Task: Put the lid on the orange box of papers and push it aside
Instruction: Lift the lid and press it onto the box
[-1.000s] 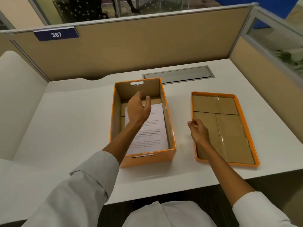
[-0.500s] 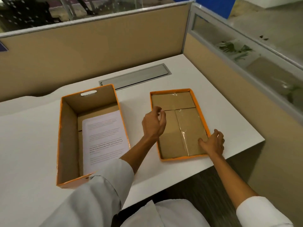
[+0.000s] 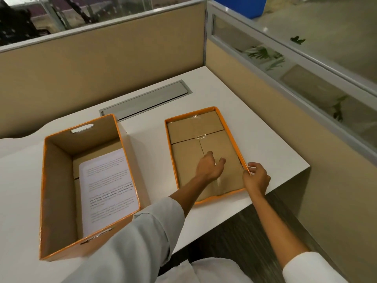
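I see my right hand pinching the right rim of the upturned lid while my left hand hovers open inside it, the box of papers uncovered on the counter.

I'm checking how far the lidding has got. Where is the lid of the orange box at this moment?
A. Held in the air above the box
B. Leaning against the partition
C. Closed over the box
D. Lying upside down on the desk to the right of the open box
D: the lid lies inner side up on the desk right of the open orange box, with the right hand at its right rim.
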